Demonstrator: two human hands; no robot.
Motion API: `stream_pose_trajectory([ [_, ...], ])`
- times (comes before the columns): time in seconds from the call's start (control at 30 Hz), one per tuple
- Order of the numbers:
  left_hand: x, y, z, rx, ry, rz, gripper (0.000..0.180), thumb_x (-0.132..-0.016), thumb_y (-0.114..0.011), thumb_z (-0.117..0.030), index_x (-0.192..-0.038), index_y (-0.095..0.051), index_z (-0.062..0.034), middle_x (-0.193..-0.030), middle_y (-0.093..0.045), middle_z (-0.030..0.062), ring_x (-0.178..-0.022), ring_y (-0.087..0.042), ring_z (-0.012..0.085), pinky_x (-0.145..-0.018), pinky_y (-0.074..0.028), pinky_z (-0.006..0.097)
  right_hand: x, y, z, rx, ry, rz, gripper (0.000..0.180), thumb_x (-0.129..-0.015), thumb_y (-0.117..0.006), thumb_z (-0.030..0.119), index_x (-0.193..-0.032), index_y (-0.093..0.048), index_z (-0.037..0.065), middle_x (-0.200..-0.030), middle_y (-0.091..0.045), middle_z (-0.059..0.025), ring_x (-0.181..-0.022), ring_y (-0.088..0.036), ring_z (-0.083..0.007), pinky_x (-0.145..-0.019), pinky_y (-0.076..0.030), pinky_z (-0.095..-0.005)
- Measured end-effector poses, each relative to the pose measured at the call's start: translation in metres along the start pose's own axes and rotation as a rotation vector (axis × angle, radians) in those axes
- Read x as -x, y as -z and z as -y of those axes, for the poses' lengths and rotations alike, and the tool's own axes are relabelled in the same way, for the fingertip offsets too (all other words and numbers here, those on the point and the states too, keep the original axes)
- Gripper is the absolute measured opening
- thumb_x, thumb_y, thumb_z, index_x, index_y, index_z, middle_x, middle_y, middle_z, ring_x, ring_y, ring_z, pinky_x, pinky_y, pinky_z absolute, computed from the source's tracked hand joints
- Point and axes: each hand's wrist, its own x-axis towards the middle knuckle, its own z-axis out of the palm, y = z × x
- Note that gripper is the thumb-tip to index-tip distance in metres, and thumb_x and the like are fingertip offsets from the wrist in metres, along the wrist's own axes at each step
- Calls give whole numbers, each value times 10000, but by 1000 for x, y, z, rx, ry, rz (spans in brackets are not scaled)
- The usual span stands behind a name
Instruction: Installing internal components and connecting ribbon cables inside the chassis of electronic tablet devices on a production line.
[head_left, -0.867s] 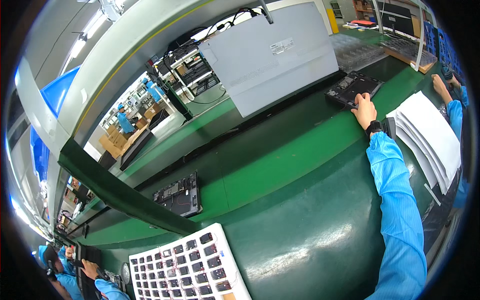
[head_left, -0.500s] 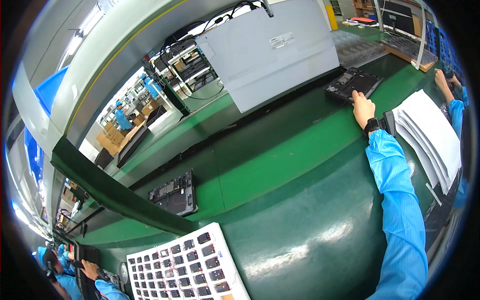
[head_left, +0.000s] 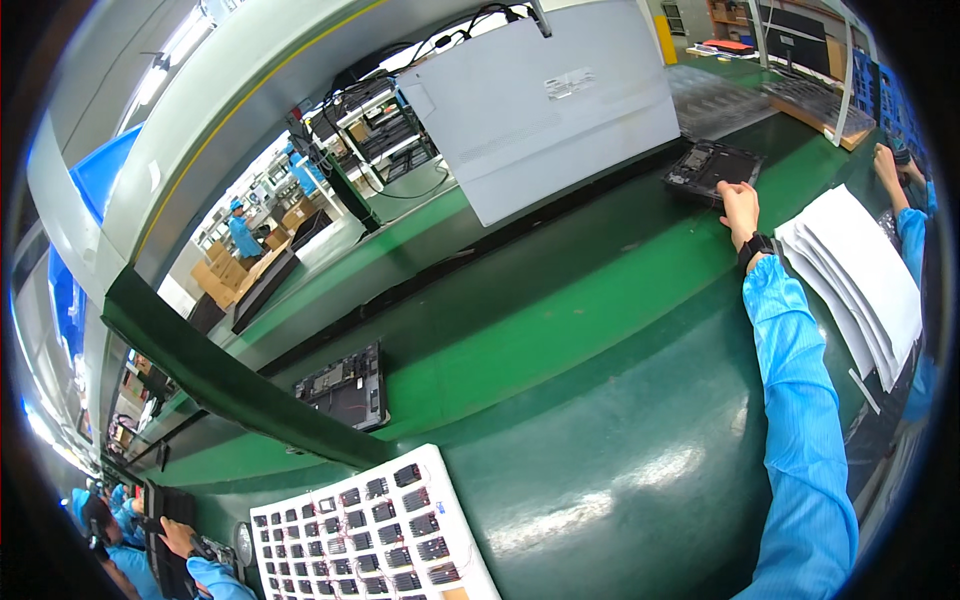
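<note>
My right hand (head_left: 740, 210) reaches out at the far right of the green bench, a black band on its wrist. Its fingers are closed on the near edge of a black laptop-like housing (head_left: 708, 166), which lies flat with its inner parts exposed. The fingertips' underside contact is hidden. A similar open housing (head_left: 350, 388) lies on the bench at the left, partly behind a dark green post. My left hand is out of view.
A white tray (head_left: 432, 468) of small black parts with thin wires stands at the front left. White sheets (head_left: 850, 270) are stacked right of my forearm. A large grey panel (head_left: 560, 120) rises behind the bench. Co-workers' hands show at the lower left (head_left: 178, 538) and far right (head_left: 884, 168).
My right hand has shifted a little to the right along the housing's near edge, and the wrist has turned. The housing has turned slightly and its left end has moved right.
</note>
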Motion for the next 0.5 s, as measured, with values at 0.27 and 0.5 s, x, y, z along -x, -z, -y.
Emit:
stream_pose_trajectory([
  [0.27, -5, 4, 3, 188, -52, -99, 623, -950, -524, -405, -1442, -322, -82, -1176, -529, 112, -1091, -493, 263, -919, -380, 417, -59, 4, -44, -538, -223, -169, 557, -931, -580, 270, -1359, -379, -25, -1373, -404, -271, -979, -646, -350, -769, -586, -439],
  [0.5, -17, -25, 30, 168, -47, 164, 667, -954, -506, -409, -1489, -270, -89, -1246, -498, 116, -1168, -448, 267, -968, -352, 418, -21, 17, -3, -876, -407, 278, 613, -862, -661, 245, -1288, -389, -102, -1243, -526, -249, -1046, -623, -341, -916, -539, -428],
])
